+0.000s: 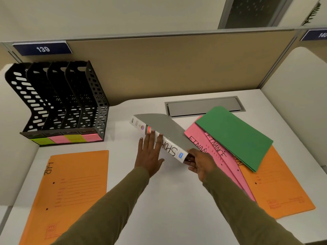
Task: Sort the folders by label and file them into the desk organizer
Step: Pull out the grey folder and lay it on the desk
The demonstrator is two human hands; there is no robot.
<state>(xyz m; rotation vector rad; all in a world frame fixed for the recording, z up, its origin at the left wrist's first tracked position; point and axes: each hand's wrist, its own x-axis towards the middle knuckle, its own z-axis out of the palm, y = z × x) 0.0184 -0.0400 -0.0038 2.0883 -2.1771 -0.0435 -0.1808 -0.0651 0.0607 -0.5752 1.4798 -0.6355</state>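
Two hands on grey SPORTS binder (164, 128), tilted on edge mid-surface (159, 200). Right hand (200, 163) fingers curled round near end. Left hand (149, 154) fingers (151, 138) straight against spine. Black organizer (58, 101) rear left. Pink FINANCE folders (217, 156), green folder (233, 137) fanned right.

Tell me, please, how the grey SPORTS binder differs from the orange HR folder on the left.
The binder is thick, grey with a white spine; the orange folder is thin. The binder stands tilted on edge, the right hand gripping its near end and the left hand flat against its spine; the orange folder lies flat on the desk, untouched. Both bear black handwritten labels.
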